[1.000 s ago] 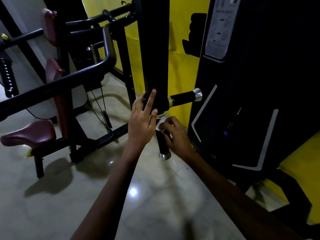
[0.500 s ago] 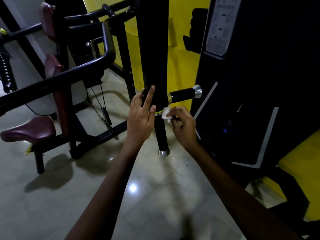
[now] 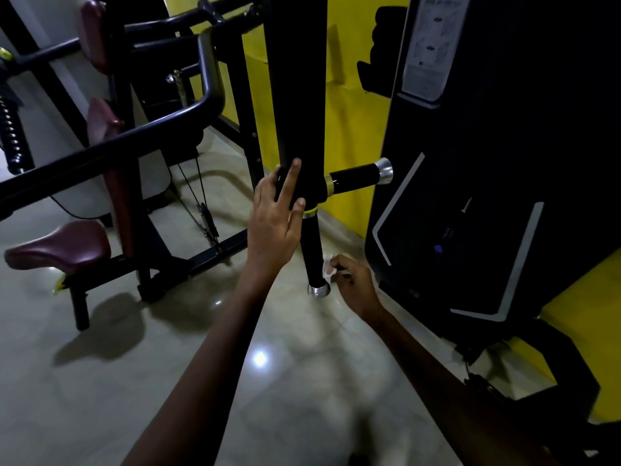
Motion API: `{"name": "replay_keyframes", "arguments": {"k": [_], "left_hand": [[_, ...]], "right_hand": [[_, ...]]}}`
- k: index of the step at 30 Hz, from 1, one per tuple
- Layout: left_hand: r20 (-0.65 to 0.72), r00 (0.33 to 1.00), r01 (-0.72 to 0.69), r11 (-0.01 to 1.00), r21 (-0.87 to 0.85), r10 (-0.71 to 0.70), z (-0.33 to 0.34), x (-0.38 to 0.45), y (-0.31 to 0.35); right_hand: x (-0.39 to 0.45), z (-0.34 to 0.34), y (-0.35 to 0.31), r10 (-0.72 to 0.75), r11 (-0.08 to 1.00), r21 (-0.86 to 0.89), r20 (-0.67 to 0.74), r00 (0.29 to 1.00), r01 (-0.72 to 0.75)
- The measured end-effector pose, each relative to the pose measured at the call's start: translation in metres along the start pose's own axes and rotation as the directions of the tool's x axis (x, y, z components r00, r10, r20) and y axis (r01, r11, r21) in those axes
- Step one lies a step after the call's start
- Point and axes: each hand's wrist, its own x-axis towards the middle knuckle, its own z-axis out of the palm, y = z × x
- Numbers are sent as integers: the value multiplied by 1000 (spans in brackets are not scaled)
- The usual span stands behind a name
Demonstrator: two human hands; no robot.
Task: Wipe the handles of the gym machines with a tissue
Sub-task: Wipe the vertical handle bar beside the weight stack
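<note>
While beside a maroon seat (image 3: pixel 64 247): left hand (image 3: pixel 274 216) flat on post (image 3: pixel 297 95), right hand (image 3: pixel 353 280) pinching tissue (image 3: pixel 327 265) against lower handle (image 3: pixel 312 250).

Tissue now low on the handle

Your right hand (image 3: pixel 353 277) slides the tissue (image 3: pixel 327 268) from the top of the downward handle (image 3: pixel 312 250) to just above its silver cap (image 3: pixel 318 290).

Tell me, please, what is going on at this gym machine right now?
A person is wiping the machine's handles. The right hand pinches a white tissue against the lower handle, near its chrome end cap. The left hand rests with straight fingers on the black upright arm. The side handle is untouched.
</note>
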Motion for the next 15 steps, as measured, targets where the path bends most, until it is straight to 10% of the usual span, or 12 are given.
{"name": "replay_keyframes", "arguments": {"k": [9,15], "left_hand": [[15,1000,-10,1000,-11,10,-2,1,0],[26,1000,-15,1000,-12,15,-3,0,0]], "right_hand": [[-45,12,-1,-210,944,-265,-25,977,196],[-41,44,-7,-450,533,-673,289,845,514]]}}
